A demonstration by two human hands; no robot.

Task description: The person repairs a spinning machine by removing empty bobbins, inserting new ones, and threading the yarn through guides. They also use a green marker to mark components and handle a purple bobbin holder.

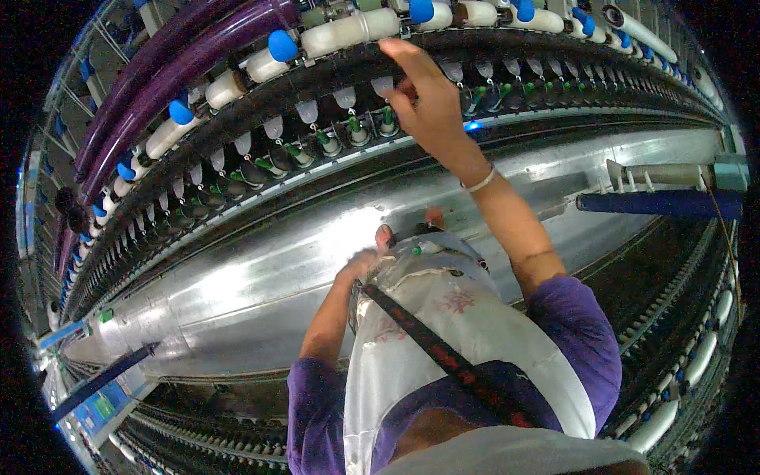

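Closest to my head cam is the white apron (467, 332) with faint red marks on it, and a dark strap (431, 344) running diagonally across it. Purple sleeves (578, 340) show on both sides. My left hand (362, 265) is down by the apron's left edge at about waist height, but it's blurry and partly lost against the cloth, so I honestly can't tell if those fingers are closed on anything.

My right hand (439, 107) is the one up at the machine, with a pale wristband (480, 180) below it. The grip looks loosely open — index finger stretched out, thumb well apart from it, other fingers partly curled. The white roller (348, 33) lies just past the index fingertip, up and to the left, with its right end nearest the finger. Whether skin actually meets roller, I can't tell from this angle.

Under and left of that hand there's a row of grey tabs (307, 112), with green-topped spindles (327, 142) lined up below them. Blue pieces (283, 46) sit along the roller line, one just off the white roller's left end. Beyond, at upper left, dark purple tubes (178, 79) slant alongside the frame — and the rows curve off toward both rims of the fisheye.
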